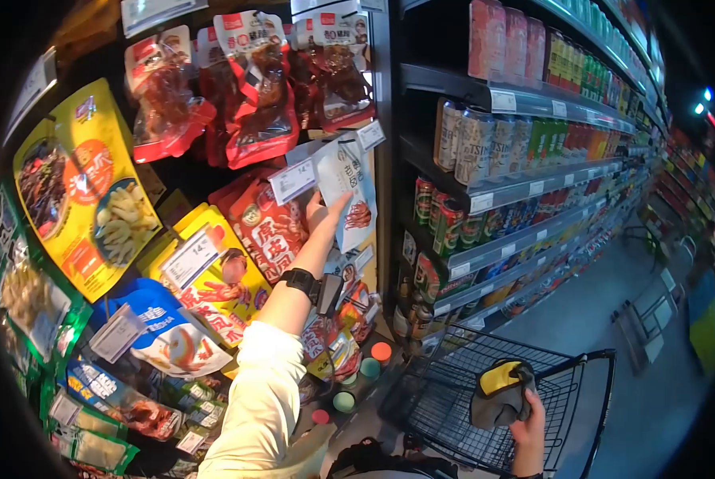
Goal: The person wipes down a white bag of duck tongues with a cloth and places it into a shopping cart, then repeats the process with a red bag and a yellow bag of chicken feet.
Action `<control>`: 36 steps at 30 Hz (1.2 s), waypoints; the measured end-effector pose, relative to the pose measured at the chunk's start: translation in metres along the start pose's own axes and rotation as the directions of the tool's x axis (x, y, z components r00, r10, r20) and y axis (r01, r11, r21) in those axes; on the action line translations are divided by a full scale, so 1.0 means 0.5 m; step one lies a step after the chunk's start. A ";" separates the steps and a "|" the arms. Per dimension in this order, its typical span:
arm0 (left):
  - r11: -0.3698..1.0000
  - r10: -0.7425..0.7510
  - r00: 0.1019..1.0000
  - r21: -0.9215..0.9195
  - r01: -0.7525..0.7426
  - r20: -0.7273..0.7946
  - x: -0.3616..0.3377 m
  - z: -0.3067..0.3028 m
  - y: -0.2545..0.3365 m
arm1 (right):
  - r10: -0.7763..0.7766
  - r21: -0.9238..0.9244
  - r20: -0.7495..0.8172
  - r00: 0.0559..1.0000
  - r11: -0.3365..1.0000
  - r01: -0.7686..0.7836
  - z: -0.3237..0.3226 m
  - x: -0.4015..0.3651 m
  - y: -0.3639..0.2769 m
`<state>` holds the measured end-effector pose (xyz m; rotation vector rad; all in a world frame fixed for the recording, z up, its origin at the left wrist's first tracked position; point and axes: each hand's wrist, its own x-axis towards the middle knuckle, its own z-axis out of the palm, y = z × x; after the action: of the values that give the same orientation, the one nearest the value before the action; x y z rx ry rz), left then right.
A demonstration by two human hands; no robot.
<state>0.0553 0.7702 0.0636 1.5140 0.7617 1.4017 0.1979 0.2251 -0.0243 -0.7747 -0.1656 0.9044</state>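
My left hand (pixel 328 214) reaches up to the rack and pinches the lower left edge of a pale blue snack packet (pixel 356 209). Dark print and a picture of reddish-brown food show on its front. A black band with a small device (pixel 317 287) circles my left wrist. At the lower right, my right hand (pixel 528 427) is closed on a soft grey-and-yellow cloth item (pixel 497 407), which overlaps the shopping cart in this view. Red snack bags (pixel 263 219) hang just left of my left hand, close to a price tag (pixel 293 180).
A black wire shopping cart (pixel 445 383) stands below at the right. Shelves of drink cans (pixel 473 148) run away along the aisle. Yellow bags (pixel 86 191) and red-and-white meat packs (pixel 254 84) hang on the rack. Round coloured stickers (pixel 369 367) mark the floor.
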 end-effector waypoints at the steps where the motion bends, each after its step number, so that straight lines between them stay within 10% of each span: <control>1: 0.997 -0.059 0.998 0.041 0.059 0.008 -0.005 0.005 -0.002 | -0.021 0.001 -0.042 0.999 1.000 0.021 -0.012 -0.001 -0.001; 4: 0.960 -0.031 0.999 0.281 0.019 0.039 -0.008 0.018 0.016 | -0.040 -0.024 -0.046 0.998 0.999 0.038 -0.028 0.008 -0.012; 10: 0.948 0.234 0.964 0.192 -0.255 0.123 -0.064 0.042 0.081 | -0.015 -0.059 -0.017 1.000 0.998 0.014 -0.023 0.057 -0.018; 16: 0.974 -0.215 0.903 0.150 0.170 0.371 -0.236 0.055 0.021 | 0.052 -0.048 0.038 0.998 0.998 -0.051 0.003 0.101 -0.011; 20: 0.914 -0.347 0.719 0.046 0.403 0.603 -0.393 0.063 0.069 | -0.212 -0.322 -0.001 0.977 0.925 0.200 0.053 0.128 -0.035; 24: 0.826 -0.382 0.652 -0.074 0.558 0.655 -0.501 0.076 0.144 | -0.536 -0.633 0.491 0.687 0.323 0.703 0.177 0.149 -0.040; 26: 0.800 -0.315 0.680 -0.200 0.565 0.662 -0.541 0.076 0.163 | -0.376 -0.597 0.784 0.494 -0.239 0.766 0.263 0.149 -0.043; 30: 0.546 -0.346 0.610 -0.376 0.749 0.712 -0.570 0.058 0.215 | -0.410 -0.536 0.809 0.421 -0.222 0.815 0.298 0.161 0.032; 33: 0.495 -0.351 0.626 -0.430 0.755 0.697 -0.597 0.049 0.195 | -0.310 -0.583 0.743 0.594 0.137 0.801 0.333 0.131 0.055; 36: 0.415 -0.369 0.636 -0.493 0.765 0.677 -0.627 0.032 0.177 | -0.157 -0.452 0.870 0.467 0.123 0.883 0.354 0.104 0.091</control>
<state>0.0075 0.4515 0.0142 0.6975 0.2533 0.5749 0.1238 0.3762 0.0637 -1.2381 -1.6998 0.1097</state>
